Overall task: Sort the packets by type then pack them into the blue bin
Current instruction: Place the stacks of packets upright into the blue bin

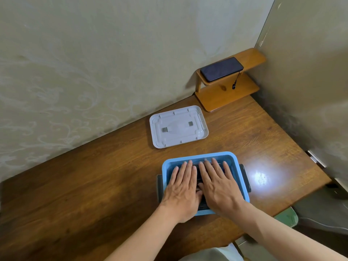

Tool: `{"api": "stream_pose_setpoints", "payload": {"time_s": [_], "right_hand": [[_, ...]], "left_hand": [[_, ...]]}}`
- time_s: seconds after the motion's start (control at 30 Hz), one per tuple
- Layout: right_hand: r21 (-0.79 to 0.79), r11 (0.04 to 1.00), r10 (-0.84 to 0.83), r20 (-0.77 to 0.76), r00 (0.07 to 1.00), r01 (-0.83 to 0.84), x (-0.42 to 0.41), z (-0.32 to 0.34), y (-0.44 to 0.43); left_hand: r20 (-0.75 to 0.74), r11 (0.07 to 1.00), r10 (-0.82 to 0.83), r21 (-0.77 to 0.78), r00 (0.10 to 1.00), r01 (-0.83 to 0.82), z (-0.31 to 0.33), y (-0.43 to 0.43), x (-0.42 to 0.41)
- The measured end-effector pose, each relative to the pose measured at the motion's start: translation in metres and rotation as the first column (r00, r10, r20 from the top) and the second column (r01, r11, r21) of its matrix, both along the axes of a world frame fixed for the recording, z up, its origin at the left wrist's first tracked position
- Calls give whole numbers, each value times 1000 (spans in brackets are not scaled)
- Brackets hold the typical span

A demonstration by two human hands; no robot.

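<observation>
Left hand (181, 187) and right hand (220, 185) cover blue bin (199, 155), lid (178, 127) beyond.

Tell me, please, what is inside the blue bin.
Dark packets show in the blue bin between the left hand and right hand, which lie flat on them, hiding their type and count.

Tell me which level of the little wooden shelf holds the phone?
The upper level holds the dark phone, lying flat. The lower level has only the phone's strap dangling above it.
</observation>
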State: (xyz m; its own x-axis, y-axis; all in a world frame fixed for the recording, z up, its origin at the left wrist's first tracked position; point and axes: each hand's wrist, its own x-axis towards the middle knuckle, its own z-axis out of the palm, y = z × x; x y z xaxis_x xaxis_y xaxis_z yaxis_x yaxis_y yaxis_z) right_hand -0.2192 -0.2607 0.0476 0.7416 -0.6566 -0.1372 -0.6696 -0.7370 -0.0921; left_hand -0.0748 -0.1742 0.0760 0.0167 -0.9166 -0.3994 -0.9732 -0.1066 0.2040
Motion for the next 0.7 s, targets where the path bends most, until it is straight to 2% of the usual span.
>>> {"api": "stream_pose_setpoints", "payload": {"time_s": [0.2, 0.43, 0.6, 0.7], "right_hand": [[23, 1000, 4, 0, 1000, -4, -9, -4, 4], [46, 999, 14, -27, 1000, -13, -10, -5, 2], [55, 996, -69, -26, 997, 70, -11, 6, 7], [36, 997, -62, -29, 998, 63, -13, 7, 9]], "left_hand": [[59, 996, -59, 70, 997, 54, -3, 3, 1], [89, 995, -66, 85, 994, 59, -5, 2, 0], [57, 999, 12, 29, 998, -13, 0, 6, -1], [78, 999, 25, 46, 997, -28, 1, 6, -2]]}}
